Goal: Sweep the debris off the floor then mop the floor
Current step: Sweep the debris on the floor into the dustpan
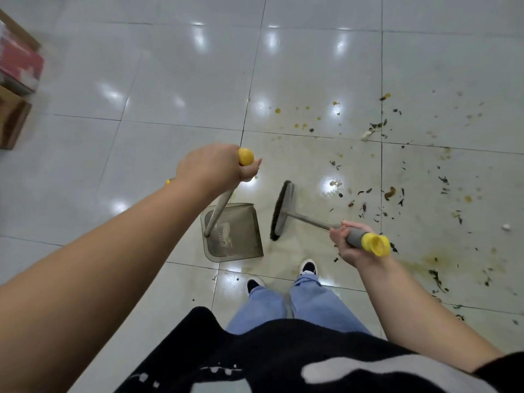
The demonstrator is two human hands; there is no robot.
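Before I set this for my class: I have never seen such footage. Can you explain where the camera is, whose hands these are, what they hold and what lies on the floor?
There is no machine here. One camera sits on a person's head and looks down, so the arms reach in from the bottom edge. The left hand grips the top of the dustpan handle; the pan rests on the tiled floor. The right hand grips the broom near its yellow end, with the bristles beside the pan's open edge. Dark debris and yellowish stains are scattered to the right. The person's shoes show below, and boxes stand at the far left.
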